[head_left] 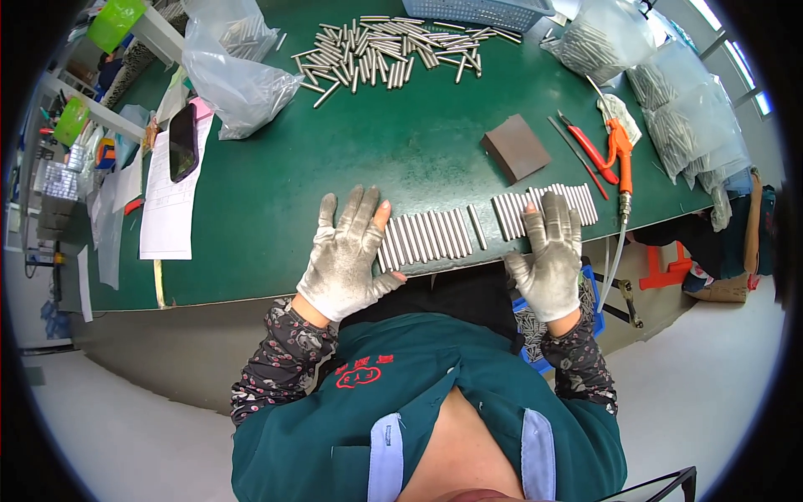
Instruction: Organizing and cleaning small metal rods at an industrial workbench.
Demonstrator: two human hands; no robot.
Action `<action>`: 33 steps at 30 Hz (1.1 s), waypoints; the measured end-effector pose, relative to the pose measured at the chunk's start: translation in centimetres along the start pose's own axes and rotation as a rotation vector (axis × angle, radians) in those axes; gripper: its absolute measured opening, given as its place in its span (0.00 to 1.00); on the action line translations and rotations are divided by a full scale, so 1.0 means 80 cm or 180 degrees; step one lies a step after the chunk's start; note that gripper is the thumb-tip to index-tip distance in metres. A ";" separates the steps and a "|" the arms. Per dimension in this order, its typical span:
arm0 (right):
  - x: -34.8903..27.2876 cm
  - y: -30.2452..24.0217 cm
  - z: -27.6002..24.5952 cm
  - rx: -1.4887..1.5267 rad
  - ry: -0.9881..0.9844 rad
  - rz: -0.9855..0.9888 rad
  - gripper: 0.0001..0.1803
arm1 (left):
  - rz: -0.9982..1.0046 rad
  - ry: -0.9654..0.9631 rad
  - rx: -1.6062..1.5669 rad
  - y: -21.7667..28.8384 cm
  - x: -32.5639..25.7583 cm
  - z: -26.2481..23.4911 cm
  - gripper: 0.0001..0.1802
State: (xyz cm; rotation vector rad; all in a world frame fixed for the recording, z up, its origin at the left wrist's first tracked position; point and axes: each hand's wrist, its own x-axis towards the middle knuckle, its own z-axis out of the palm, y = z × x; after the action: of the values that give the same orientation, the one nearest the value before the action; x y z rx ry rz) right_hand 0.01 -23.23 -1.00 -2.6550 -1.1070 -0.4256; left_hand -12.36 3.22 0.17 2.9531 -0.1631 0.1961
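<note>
While the grey-gloved left hand (341,259) spreads empty beside silvery metal rods (427,235), the gloved right hand (550,261) (open, empty) overlies others.

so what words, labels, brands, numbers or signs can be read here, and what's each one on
Jacket: red characters above a red outlined emblem with lettering inside; I won't copy them out.
Sheet: fine printing, too small to read.
Phone: dark screen, no text that I can make out.
I can make out no other text.
</note>
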 end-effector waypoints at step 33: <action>-0.016 0.045 -0.013 0.0242 0.0179 0.0602 0.35 | 0.0084 0.0011 -0.0016 0.003 0.002 0.000 0.50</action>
State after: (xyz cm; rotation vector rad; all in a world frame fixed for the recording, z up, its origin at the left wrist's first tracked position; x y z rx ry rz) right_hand 1.56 -26.85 -0.86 -2.6324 -0.8293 -0.4101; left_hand -12.24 2.95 0.21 2.9466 -0.2017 0.2041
